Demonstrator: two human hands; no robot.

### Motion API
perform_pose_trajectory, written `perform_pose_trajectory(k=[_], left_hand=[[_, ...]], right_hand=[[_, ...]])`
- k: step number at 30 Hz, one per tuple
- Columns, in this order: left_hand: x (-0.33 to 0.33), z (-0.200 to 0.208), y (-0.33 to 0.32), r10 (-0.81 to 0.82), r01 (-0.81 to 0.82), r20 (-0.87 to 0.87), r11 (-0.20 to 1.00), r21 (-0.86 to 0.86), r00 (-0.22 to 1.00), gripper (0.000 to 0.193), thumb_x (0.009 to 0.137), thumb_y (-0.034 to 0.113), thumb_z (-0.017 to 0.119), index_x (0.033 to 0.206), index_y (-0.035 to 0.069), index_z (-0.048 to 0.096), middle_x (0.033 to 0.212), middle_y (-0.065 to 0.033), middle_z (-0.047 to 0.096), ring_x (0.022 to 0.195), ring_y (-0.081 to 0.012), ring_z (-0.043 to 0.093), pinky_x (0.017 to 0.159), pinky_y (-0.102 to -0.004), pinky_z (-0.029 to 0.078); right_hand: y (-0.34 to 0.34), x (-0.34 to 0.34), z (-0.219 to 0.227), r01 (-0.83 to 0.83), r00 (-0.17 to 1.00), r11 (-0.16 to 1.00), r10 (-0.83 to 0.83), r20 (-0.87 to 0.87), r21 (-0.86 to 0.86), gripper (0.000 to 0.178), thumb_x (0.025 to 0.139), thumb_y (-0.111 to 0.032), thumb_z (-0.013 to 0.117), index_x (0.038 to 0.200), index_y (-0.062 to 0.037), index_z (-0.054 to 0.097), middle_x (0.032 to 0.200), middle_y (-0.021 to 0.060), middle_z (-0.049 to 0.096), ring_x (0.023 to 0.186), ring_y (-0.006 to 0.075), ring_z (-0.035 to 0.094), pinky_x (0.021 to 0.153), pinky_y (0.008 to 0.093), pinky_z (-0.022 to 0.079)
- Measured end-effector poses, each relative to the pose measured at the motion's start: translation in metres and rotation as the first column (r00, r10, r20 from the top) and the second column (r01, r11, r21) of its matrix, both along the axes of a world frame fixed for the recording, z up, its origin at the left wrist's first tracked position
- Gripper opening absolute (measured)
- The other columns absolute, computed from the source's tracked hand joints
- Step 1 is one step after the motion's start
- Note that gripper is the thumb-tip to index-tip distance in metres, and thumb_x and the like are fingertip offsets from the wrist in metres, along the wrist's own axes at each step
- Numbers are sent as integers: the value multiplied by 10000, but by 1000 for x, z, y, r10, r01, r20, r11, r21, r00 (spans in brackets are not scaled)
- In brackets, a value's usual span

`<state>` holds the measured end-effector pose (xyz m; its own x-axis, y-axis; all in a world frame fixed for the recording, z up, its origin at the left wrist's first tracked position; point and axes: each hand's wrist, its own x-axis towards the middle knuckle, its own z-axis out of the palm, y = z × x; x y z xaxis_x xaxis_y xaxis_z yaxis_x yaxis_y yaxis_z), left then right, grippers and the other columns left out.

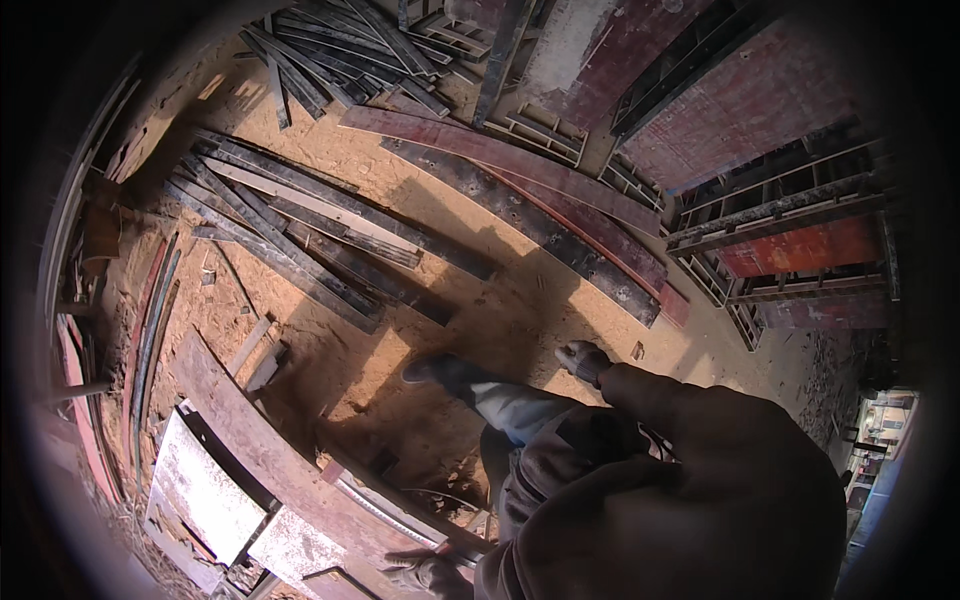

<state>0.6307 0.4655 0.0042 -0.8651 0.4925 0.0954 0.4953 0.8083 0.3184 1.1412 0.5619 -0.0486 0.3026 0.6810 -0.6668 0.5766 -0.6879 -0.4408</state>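
Note:
My left hand (428, 574), in a grey glove, lies at the lower edge against a long curved brownish board (250, 430). Its fingers stretch out flat over the board's surface. Beside those fingers runs a narrow pale strip (385, 512) with a dark edge, its kind unclear. My right hand (583, 360), gloved as well, hangs over the sandy ground with the fingers curled in; nothing shows in it. Below it are my leg in light trousers and a dark shoe (425, 370).
Dark wooden battens (300, 225) lie in a loose pile ahead, with another batten heap (345, 55) farther off. Long reddish planks (520, 165) stretch across the ground. Framed red panels (740, 110) are stacked at the right. Whitish sheets (205, 490) lie at the lower left.

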Motion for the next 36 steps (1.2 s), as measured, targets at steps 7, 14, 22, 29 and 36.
perform_pose_trajectory(k=[7,14,22,29,36], left_hand=[[210,-47,86,-385,386,221,922,38,896,635,1038,586,514,1383,62,617,1234,-175,660,1066,-346,654,904,-485,539],[515,-96,160,-530,637,576,770,20,622,584,1053,550,513,1359,70,641,1225,-162,671,1054,-343,654,908,-487,534],[1105,-314,145,-581,877,721,28,480,-376,206,965,116,688,1160,102,751,811,-70,747,683,-238,726,617,-358,574],[1241,-483,114,-878,934,345,-251,255,-331,293,858,200,818,1131,126,740,897,-1,748,691,-164,688,574,-318,537],[1234,-487,121,-861,912,334,-298,280,-384,438,820,252,862,1204,90,727,955,-62,749,651,-149,663,576,-290,530]], right_hand=[[-129,275,-50,56,980,994,-38,195,-89,468,974,-463,579,963,-29,754,999,242,746,990,423,712,910,513,544],[-99,565,-174,487,862,870,-464,204,-77,484,986,-454,566,1117,-15,723,1127,249,739,1099,404,700,976,488,542],[13,973,-545,733,661,681,-705,257,-16,638,1049,-581,471,1316,-27,640,1261,274,693,1230,440,636,1055,508,501],[39,1206,-850,778,495,598,-772,399,193,1071,919,-855,431,1396,96,549,1383,349,600,1336,490,546,1114,511,450],[7,1213,-811,944,237,279,-946,-221,-179,778,876,-708,722,1307,-61,689,1187,45,722,1091,182,676,930,354,514]])
